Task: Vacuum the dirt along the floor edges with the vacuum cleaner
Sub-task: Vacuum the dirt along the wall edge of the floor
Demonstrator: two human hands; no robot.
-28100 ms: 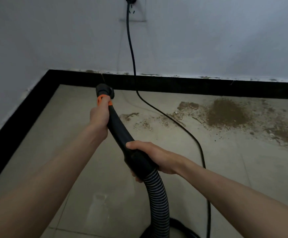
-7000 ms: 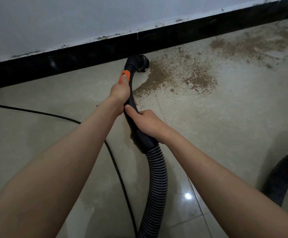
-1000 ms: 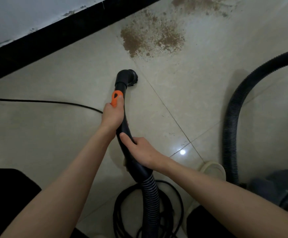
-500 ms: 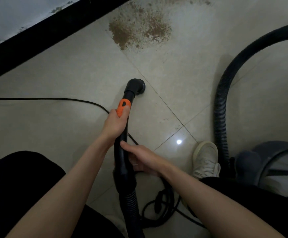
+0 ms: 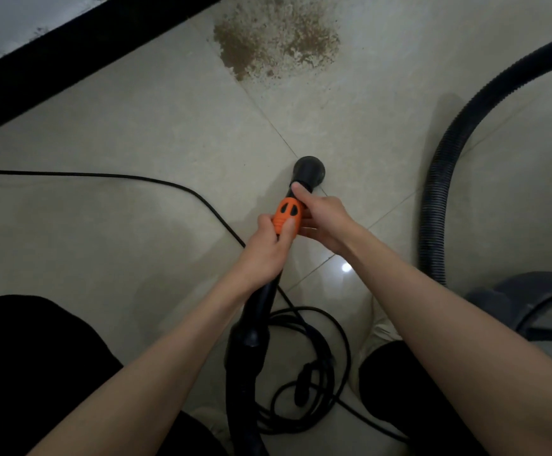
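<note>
Beyond the nozzle (image 5: 309,171), toward the black skirting (image 5: 80,57), a brown patch of dirt (image 5: 274,44) lay on the pale tiled floor (image 5: 136,126), well apart from the nozzle. From the head view, the left hand (image 5: 268,255) was wrapped around the black wand (image 5: 261,304) just behind its orange slider (image 5: 287,218), thumb lying on the orange part. The right hand (image 5: 325,222) was curled around the wand's neck between slider and nozzle, thumb up against the nozzle collar. A thin cord (image 5: 156,182) ran past the wand on the skirting side and coiled on the floor beneath the arms. The ribbed hose (image 5: 439,179) arced away on the far side of the nozzle from the cord, toward the grey vacuum body (image 5: 537,304). By the look of it, sweeping was paused: both hands seemed busy adjusting the nozzel or the slider, though which could not be told. Dirt near the skirting remained. The next move would call for finishing that adjustment, then carrying the nozzle forward to the patch and drawing it along the skirting, keeping the cord out from under it.
</note>
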